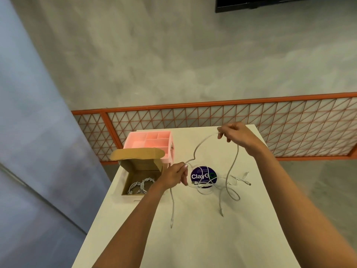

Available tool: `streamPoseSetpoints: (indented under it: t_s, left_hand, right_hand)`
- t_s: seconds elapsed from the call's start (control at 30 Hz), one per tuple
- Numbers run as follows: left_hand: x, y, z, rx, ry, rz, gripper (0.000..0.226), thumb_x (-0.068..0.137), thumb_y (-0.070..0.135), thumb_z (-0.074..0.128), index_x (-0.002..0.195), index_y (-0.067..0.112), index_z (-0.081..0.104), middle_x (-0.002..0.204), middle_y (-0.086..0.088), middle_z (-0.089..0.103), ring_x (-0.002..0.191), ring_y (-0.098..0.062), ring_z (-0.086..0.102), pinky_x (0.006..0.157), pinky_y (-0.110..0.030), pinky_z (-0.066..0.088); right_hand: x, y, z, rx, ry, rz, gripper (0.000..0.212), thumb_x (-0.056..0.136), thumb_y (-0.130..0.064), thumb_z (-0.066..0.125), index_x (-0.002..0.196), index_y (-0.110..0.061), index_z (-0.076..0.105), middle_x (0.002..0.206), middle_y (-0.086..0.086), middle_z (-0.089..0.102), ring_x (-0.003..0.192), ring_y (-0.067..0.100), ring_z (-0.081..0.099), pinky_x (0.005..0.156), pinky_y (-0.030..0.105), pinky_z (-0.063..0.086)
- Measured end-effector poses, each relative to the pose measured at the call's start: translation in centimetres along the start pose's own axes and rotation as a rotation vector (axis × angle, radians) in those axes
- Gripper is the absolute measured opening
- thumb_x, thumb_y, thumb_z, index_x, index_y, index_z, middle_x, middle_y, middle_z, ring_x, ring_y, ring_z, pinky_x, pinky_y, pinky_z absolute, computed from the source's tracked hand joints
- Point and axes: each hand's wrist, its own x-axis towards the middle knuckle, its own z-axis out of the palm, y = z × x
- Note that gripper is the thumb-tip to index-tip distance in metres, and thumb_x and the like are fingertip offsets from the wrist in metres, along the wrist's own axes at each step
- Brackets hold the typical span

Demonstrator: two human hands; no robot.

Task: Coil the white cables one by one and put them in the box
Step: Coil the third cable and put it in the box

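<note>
While the white cable is held above the middle of the table, both of its ends hang free, and this is the main hazard. The left hand grips the cable in a closed fist just beside the box. The right hand pinches it higher up, toward the far edge, with its fingers curled round it. One tail drops from each hand toward the table surface.

Probable faults:
- The right-hand tail passes down through the loose cables lying right of centre. Because the strands overlap, winding from here may drag a second cable along or form a knot.
- The span between the hands carries kinks. A loop wound over a kink is likely to spring open when released.
- The box, at the left edge, already contains coiled cables. A wide or slack coil may catch on the raised flap or rest on the rim rather than drop in.

Materials and shapes:
- The cables are thin, round, flexible and white, with small plug ends. They appear smooth-jacketed and mildly springy.
- The box is brown cardboard, rectangular and shallow, with its lid standing open.
- Behind it, at the far left corner, stands a pink organizer of rigid plastic with square compartments.
- A round dark-blue sticker lies flat under the loose cables.
- The table top is matte white and smooth.
</note>
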Motion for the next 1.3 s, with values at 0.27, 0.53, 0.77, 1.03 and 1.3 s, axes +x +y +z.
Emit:
streamPoseSetpoints:
  t_s: [0.27, 0.53, 0.77, 1.03, 1.3]
  left_hand:
    - [-0.1, 3.4, 0.3, -0.067, -0.016, 0.014, 0.035, 0.103, 0.034, 0.029, 0.075, 0.018, 0.043, 0.055, 0.008, 0.032, 0.045, -0.004, 0.028, 0.044, -0.019, 0.03]
    - [-0.9, 4.0, -1.0, -0.386, 0.016, -0.017, 0.034, 0.1, 0.036, 0.041, 0.078, 0.014, 0.054, 0.053, 0.006, 0.032, 0.046, -0.004, 0.026, 0.044, -0.017, 0.024]
    - [-2.1, 2.9, -1.7, -0.767, -0.042, -0.14, 0.039, 0.098, 0.039, 0.039, 0.069, 0.014, 0.047, 0.05, 0.007, 0.027, 0.042, -0.003, 0.022, 0.04, -0.014, 0.018]
    - [-2.1, 4.3, -2.7, -0.979, -0.064, 0.034, 0.032, 0.099, 0.034, 0.037, 0.105, 0.013, 0.061, 0.045, 0.011, 0.025, 0.037, 0.001, 0.017, 0.037, -0.016, 0.008]
    - [-0.9, 4.8, -2.7, -0.819, 0.119, 0.14, 0.039, 0.102, 0.027, 0.034, 0.139, 0.02, 0.045, 0.074, 0.006, 0.065, 0.06, -0.003, 0.055, 0.056, -0.017, 0.041]
  right_hand:
    - [0.3, 2.1, 3.9, -0.464, -0.478, 0.117, 0.051, 0.095, -0.051, 0.04, 0.123, -0.011, 0.056, 0.121, 0.002, 0.058, 0.112, 0.022, 0.056, 0.095, 0.034, 0.04]
    - [0.8, 3.1, 6.0, -0.052, -0.316, 0.045, 0.027, 0.101, -0.022, 0.041, 0.085, -0.01, 0.06, 0.076, 0.002, 0.065, 0.075, 0.016, 0.065, 0.067, 0.018, 0.05]
    - [2.0, 2.0, 6.1, 0.096, 0.147, 0.127, 0.028, 0.101, -0.024, 0.042, 0.091, -0.005, 0.061, 0.059, 0.0, 0.05, 0.048, 0.016, 0.054, 0.047, 0.022, 0.043]
    - [2.0, 3.4, 7.3, -0.112, 0.097, 0.173, 0.028, 0.099, -0.025, 0.044, 0.086, -0.009, 0.063, 0.065, -0.003, 0.051, 0.05, 0.013, 0.044, 0.046, 0.02, 0.033]
    - [0.5, 4.1, 10.2, -0.44, -0.391, 0.081, 0.029, 0.097, -0.033, 0.047, 0.08, -0.02, 0.066, 0.075, 0.0, 0.058, 0.053, 0.009, 0.044, 0.052, 0.02, 0.035]
